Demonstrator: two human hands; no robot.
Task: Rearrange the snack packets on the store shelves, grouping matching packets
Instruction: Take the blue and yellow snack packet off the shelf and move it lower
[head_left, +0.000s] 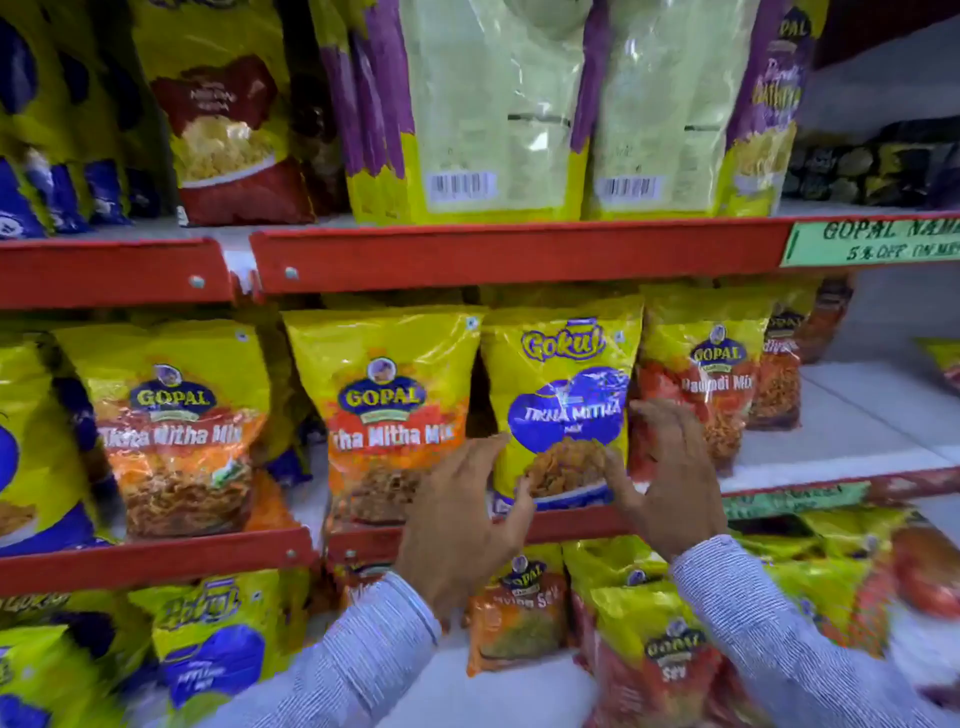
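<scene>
Yellow-and-orange Gopal Tikha Mitha Mix packets are seen at the left of the middle shelf, with a second packet of the same print standing just beside them to the right. Next in the row is shown a yellow-and-blue Gokul Tikha Mitha packet, upright at the shelf's front edge and flanked on its right by an orange Gopal packet of another variety. The left hand is spread open at the Gokul packet's lower left corner, thumb at its bottom edge; the right hand is likewise open at its lower right, fingers fanned. Neither hand is closed on the packet, and whether the fingertips touch it cannot be told through the blur. The step in hand is judged to be the handling of this odd-brand packet, which sits among unlike neighbours. Similar blue Gokul packets are visible on the lower shelf at left, so a firm two-sided grasp and a lift clear of the red shelf lip would be called for.
</scene>
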